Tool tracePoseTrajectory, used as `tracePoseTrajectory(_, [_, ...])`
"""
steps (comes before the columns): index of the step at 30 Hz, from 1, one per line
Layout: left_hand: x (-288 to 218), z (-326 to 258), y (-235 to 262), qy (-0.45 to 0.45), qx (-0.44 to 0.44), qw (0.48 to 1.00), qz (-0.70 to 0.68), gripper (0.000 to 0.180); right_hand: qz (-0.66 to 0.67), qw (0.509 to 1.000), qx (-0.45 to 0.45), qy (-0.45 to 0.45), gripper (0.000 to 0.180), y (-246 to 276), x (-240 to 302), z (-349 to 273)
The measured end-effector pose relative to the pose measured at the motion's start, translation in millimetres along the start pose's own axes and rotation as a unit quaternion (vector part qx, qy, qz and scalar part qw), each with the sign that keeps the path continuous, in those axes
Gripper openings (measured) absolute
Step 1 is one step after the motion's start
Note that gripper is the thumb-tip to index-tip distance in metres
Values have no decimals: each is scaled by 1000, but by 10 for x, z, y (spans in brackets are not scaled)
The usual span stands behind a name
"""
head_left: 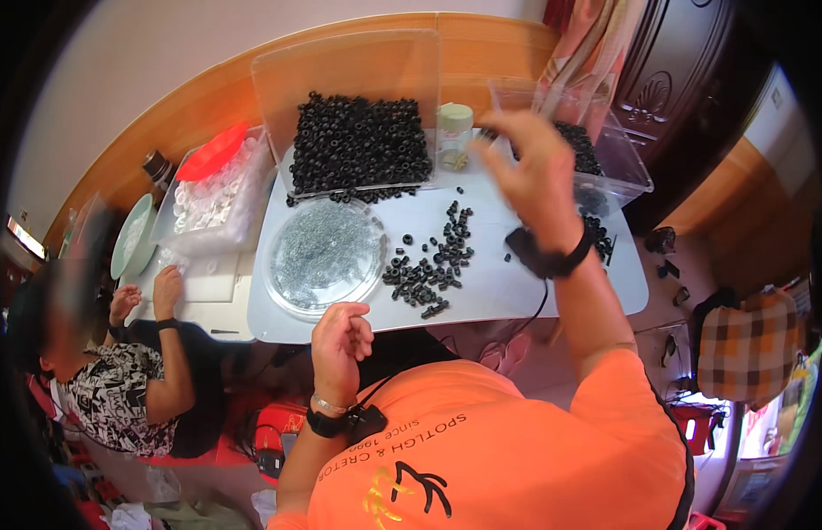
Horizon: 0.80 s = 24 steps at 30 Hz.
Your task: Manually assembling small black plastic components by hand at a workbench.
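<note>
From here my right hand (pixel 535 163) is raised, a dark piece (pixel 489 135) at its fingertips, whether pinched I cannot tell; my left hand (pixel 340 343) curls loosely, grip hidden. Black pieces (pixel 415 281) lie on the table (pixel 495 296): I'd pinch singly, keeping the wrist cable (pixel 543 305) clear.

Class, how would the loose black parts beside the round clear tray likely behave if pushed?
The black cylindrical parts might roll, since many look short and round. They would probably scatter, because they lie loose. Each may feel light, being small.
</note>
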<state>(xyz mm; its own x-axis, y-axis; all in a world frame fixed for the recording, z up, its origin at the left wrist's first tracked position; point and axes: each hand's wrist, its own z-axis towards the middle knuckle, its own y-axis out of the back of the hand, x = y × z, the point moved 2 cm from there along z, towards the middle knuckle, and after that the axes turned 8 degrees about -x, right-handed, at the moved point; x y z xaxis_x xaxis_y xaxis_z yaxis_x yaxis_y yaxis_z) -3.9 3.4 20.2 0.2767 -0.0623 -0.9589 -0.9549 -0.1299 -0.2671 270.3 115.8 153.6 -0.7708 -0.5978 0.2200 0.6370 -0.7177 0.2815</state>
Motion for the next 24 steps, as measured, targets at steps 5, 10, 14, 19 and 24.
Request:
tracePoseTrajectory(5, [18, 82, 33, 7, 18, 999, -33, 30, -195, 974, -98, 60, 35, 273, -597, 284])
tracePoseTrajectory(10, [71, 243, 239, 13, -46, 997, -59, 29, 76, 966, 72, -235, 25, 194, -461, -222])
tracePoseTrajectory(14, [81, 330, 253, 6, -42, 999, -27, 30, 72, 963, 192, -172, 22, -65, -278, -504])
tracePoseTrajectory(19, [241, 343, 163, 71, 85, 993, 38, 30, 70, 915, 392, -68, 24, -503, -258, -788])
tracePoseTrajectory(24, [284, 380, 37, 87, 95, 986, 107, 31, 122, 887, 427, -126, 24, -867, -301, -850])
